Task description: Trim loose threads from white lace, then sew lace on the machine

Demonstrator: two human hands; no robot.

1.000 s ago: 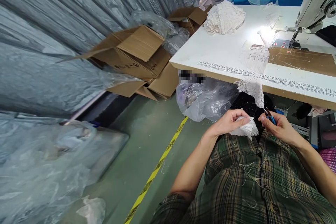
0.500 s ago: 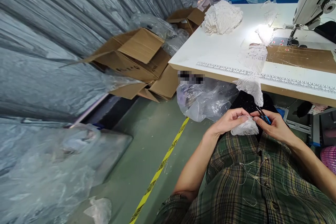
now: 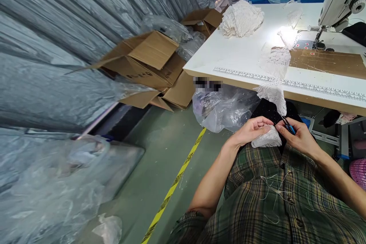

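Observation:
My left hand (image 3: 255,131) is closed on a small white lace piece (image 3: 267,138) above my lap. Close beside it, my right hand (image 3: 297,133) grips thread snips (image 3: 289,126) with blue handles, their dark blades pointing up toward the table. The right fingertips come near the edge of the held lace; whether they touch it I cannot tell. More white lace (image 3: 275,63) lies in a strip across the table and hangs over its front edge, its lower end just above the snips' tips.
A sewing machine (image 3: 333,5) stands at the right of the white table (image 3: 228,55). A pile of white lace (image 3: 241,18) sits at its back left. Cardboard boxes (image 3: 154,65) and a clear plastic bag (image 3: 220,110) are to the left. Yellow tape (image 3: 177,179) crosses the floor.
My right hand has shifted slightly, and its fingertips have drawn a little away from the left hand. The left hand and its lace have hardly moved.

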